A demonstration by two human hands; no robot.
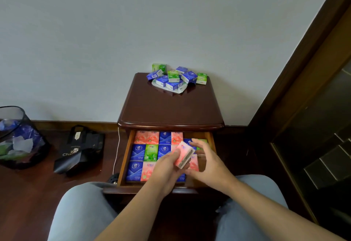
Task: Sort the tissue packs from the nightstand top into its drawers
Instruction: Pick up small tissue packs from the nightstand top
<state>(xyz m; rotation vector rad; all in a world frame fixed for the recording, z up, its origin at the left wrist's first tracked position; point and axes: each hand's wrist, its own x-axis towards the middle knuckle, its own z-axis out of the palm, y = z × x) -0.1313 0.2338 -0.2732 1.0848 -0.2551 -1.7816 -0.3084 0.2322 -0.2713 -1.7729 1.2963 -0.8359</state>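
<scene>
Pink tissue pack [182,155] over open drawer [125,157]

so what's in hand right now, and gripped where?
Left hand pinches a pink tissue pack by its near end, above the open drawer. Right hand holds nothing.

Tilted pink tissue pack [183,154] over open drawer [124,157] of packs.

Single head-worn wide-angle camera faces forward and down, close above the open drawer [167,157], nightstand [171,107] against the wall beyond.
</scene>
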